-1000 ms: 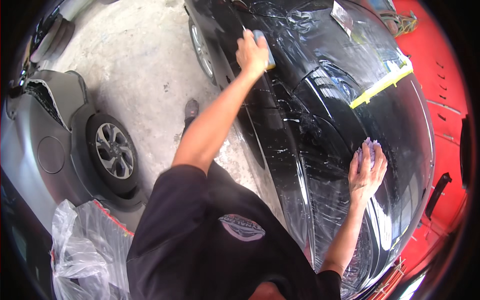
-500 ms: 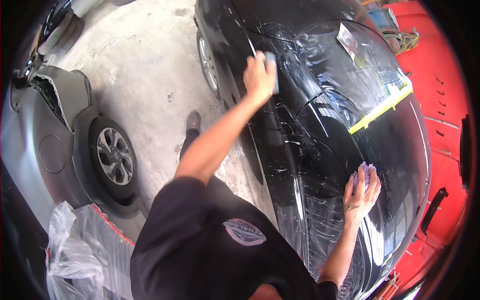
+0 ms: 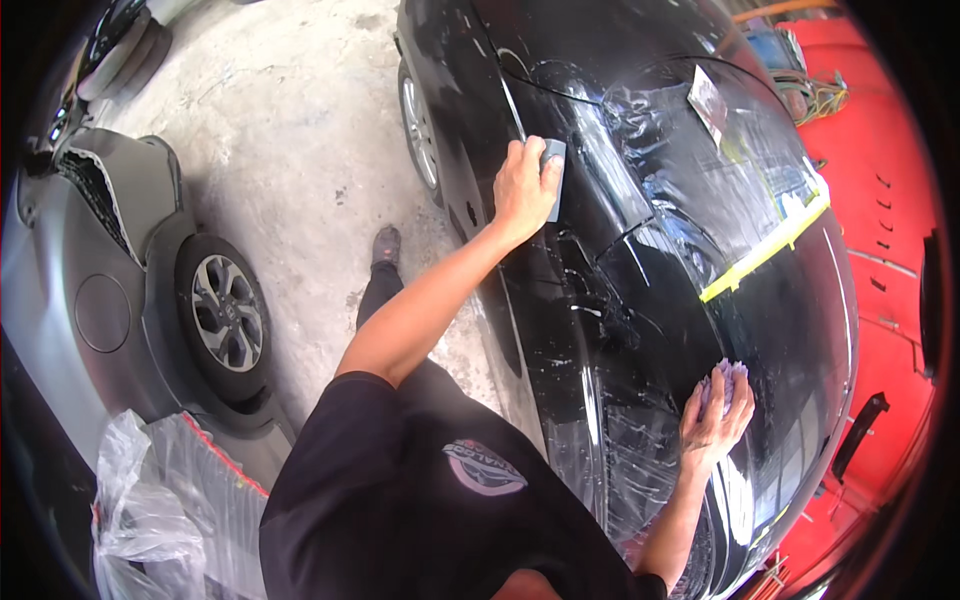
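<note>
Ahead of me, my left hand (image 3: 526,188) is closed around a flat grey sanding block (image 3: 556,185) and presses it against the side of a black car (image 3: 630,290). The surface near the block shines, with wet-looking streaks and pale marks. At my right, my right hand (image 3: 715,425) grips a crumpled purple cloth (image 3: 728,385), its fingers bent over it on the car's rounded dark panel. Clear plastic film (image 3: 690,150) covers the glass between and beyond my hands, edged by yellow masking tape (image 3: 765,250).
A grey car with a rear wheel (image 3: 228,312) stands to my left, with bunched clear plastic sheeting (image 3: 150,510) at the lower left. Concrete floor (image 3: 290,130) lies between the cars. A red panel (image 3: 880,200) and a coil of cables (image 3: 815,95) are at the right.
The view has shifted slightly, so both hands and the black car sit lower in the picture. The blurred left hand and block now look sharp. Both hands keep their hold.
</note>
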Tool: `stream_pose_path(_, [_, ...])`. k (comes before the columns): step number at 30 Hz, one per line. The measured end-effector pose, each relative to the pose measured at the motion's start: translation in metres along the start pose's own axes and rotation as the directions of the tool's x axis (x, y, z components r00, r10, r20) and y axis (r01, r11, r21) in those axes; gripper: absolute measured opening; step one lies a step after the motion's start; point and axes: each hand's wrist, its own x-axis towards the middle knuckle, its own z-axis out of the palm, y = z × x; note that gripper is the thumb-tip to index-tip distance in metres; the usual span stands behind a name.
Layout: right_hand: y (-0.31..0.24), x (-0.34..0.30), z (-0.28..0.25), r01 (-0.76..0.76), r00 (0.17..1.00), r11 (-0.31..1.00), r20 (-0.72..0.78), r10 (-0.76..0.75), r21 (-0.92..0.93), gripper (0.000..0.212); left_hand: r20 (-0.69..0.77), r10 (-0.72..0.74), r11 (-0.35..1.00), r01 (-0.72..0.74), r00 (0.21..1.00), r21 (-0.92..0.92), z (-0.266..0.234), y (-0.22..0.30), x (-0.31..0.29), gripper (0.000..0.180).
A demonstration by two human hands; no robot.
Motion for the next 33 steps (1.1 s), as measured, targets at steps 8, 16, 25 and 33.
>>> stream_pose_path(8, [0.0,0.001,0.003,-0.001,1.0,1.0,0.012,0.001,-0.001,0.048,-0.12,-0.088,0.991,0.098,0.989,0.085,-0.015,-0.023,0.108,0.039])
stream_pose_path(16, [-0.001,0.001,0.002,0.004,1.0,1.0,0.019,-0.005,0.014,0.05,-0.144,-0.05,0.999,0.051,0.988,0.006,-0.003,-0.034,0.094,0.037])
stream_pose_path(25, [-0.002,0.004,0.0,-0.014,0.999,1.0,0.03,0.014,0.018,0.044,-0.115,-0.011,0.996,0.001,0.993,-0.088,0.009,-0.02,0.024,0.033])
stream_pose_path(33, [0.0,0.004,0.006,0.001,1.0,1.0,0.014,-0.001,0.024,0.04,-0.203,-0.133,0.99,0.139,0.97,0.015,-0.006,-0.024,0.114,0.036])
